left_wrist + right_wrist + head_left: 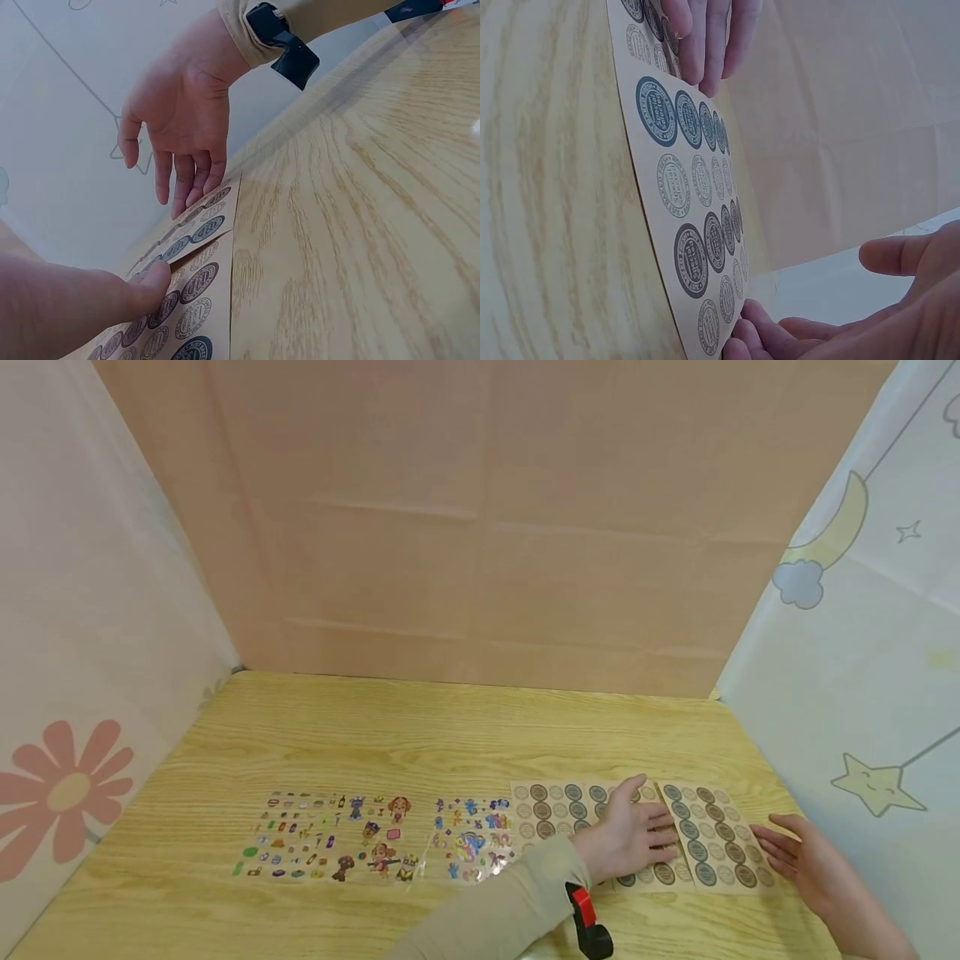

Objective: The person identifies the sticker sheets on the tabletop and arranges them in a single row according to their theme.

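Note:
Brown sheets of round stamp-style stickers lie side by side on the right half of the table. My left hand, palm turned right and fingers straight, is at the left edge of the rightmost sticker sheet, over the neighbouring sheet, part of which it hides. At the far edge of the rightmost sheet is my right hand, its fingers extended and touching or close to that edge. In the right wrist view, the sheet's dark and pale circles show between both hands. Neither hand grips anything.
Two clear sheets with small colourful stickers, one of cartoon pups and one of ponies, lie to the left. A wood-grain table is bounded by a brown back panel and printed side panels.

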Demonstrator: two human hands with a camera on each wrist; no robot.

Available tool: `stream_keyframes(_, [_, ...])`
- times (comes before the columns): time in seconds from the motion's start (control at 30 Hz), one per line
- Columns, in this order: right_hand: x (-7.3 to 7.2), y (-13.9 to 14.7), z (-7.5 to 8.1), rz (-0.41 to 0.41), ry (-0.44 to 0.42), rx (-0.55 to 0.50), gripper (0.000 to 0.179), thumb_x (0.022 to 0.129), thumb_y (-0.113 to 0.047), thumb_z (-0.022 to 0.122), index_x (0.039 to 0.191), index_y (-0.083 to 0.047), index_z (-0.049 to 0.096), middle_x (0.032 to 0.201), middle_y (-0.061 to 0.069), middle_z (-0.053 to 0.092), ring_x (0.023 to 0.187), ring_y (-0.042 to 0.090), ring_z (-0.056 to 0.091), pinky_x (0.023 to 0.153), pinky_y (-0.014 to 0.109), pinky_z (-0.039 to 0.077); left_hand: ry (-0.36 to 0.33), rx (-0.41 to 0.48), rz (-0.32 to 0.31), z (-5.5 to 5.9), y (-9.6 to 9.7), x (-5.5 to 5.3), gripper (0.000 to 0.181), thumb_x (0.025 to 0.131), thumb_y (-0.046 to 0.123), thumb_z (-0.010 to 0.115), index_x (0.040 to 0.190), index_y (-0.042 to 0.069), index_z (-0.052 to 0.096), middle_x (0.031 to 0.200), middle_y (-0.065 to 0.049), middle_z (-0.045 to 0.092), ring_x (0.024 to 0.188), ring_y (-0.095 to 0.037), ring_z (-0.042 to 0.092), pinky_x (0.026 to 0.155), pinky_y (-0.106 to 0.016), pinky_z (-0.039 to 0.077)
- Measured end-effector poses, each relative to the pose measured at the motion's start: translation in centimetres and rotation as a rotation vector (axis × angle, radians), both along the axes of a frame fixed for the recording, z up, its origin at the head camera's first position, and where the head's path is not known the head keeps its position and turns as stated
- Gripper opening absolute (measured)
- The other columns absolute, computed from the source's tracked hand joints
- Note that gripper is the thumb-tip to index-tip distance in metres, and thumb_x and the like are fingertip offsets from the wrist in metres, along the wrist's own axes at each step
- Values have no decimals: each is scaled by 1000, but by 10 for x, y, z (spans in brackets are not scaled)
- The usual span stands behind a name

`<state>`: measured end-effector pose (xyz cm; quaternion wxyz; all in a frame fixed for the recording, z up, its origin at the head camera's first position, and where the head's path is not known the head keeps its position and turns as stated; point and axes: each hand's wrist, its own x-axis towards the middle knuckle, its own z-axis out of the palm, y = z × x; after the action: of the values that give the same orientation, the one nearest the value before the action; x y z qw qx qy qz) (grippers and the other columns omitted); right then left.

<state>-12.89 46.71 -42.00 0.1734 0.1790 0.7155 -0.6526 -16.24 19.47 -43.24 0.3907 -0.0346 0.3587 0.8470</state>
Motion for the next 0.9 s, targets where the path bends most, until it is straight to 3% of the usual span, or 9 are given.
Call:
stream_keyframes(0.17, [-5,12,-12,-7,-11,-7,61,102,-47,27,147,-8,17,94,-21,56,84,-4,56,79,25,49,-1,-4,-10,-1,1,-1,86,93,54,41,139,-17,31,142,-35,32,131,-51,28,108,-61,20])
stream_keyframes(0.2, [-6,15,-15,-9,-12,-23,53,102,-47,28,144,-15,24,95,-20,57,84,-4,57,78,25,49,-3,-7,-10,-1,2,-2,85,93,54,41,139,-17,31,142,-35,32,131,-51,28,108,-61,20])
stream_keyframes(0.3, [-7,22,-21,0,-5,-49,50,102,-48,31,143,-19,27,97,-18,57,87,-3,55,78,25,49,-2,-10,-19,-3,2,-2,85,93,55,40,140,-16,31,143,-34,32,132,-51,28,108,-61,20])
stream_keyframes(0.37, [-8,23,-22,-11,-4,-74,30,102,-47,32,126,-29,37,96,-17,59,87,-2,55,77,24,50,4,-8,-28,-3,2,-1,85,94,55,40,141,-15,30,144,-33,31,132,-50,27,108,-61,21])
stream_keyframes(0.4, [-8,21,-22,-30,-3,-56,32,102,-47,33,127,-27,35,95,-17,58,87,-2,55,76,24,50,7,-8,-32,-3,2,-1,85,93,55,40,141,-15,30,144,-33,31,133,-50,27,108,-61,21])
stream_keyframes(0.47, [-9,17,-20,-41,-8,-27,36,101,-48,32,130,-26,32,94,-17,57,86,-3,54,77,23,48,11,-9,-36,-4,2,-1,86,93,56,39,142,-15,29,145,-32,30,133,-50,27,108,-61,21])
stream_keyframes(0.53, [-9,11,-16,-58,-10,-13,26,102,-47,30,119,-28,33,92,-19,57,84,-3,55,77,22,48,13,-12,-35,-4,1,0,86,93,56,40,142,-14,29,145,-32,30,133,-49,27,108,-62,21])
stream_keyframes(0.67, [-6,0,-6,-37,-1,39,35,101,-47,27,127,-23,28,92,-23,55,85,-4,53,79,23,45,18,-18,-32,-4,2,0,87,92,56,40,142,-14,29,145,-32,30,133,-49,27,107,-62,21])
stream_keyframes(0.9, [-4,-6,0,-50,7,46,31,102,-46,26,126,-26,28,91,-24,55,85,-3,52,78,23,44,23,-10,-36,-3,1,0,86,93,56,39,143,-13,27,147,-31,28,134,-49,26,108,-63,20])
